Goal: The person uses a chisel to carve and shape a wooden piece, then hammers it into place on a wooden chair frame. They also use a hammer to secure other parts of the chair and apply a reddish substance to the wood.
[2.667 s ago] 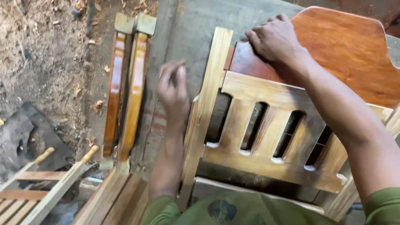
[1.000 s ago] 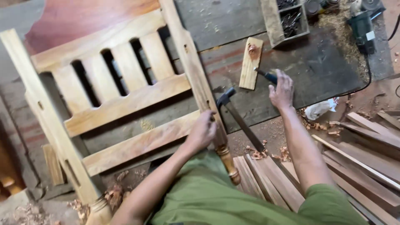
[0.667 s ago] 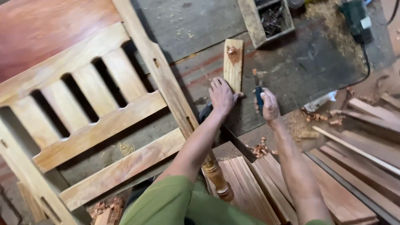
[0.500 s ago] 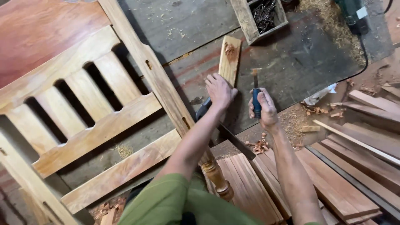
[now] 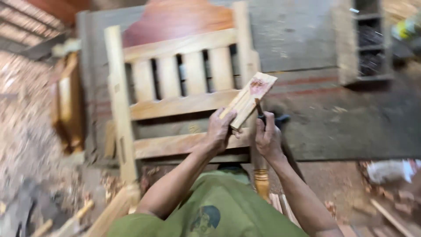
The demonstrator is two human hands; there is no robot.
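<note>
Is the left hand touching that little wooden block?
Touching. The head view shows the left hand with its fingers wrapped around the lower end of the wooden block, lifting it above the slatted wooden frame.

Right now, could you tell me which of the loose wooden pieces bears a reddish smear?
The short flat wooden block held up in the left hand. It has a reddish patch near its upper end; the stacked frame pieces at left lie untouched and show none.

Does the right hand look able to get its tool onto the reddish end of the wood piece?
Probably yes: the right hand holds a dark-handled tool right beside the wood piece held up by the left hand, nothing between them.
</note>
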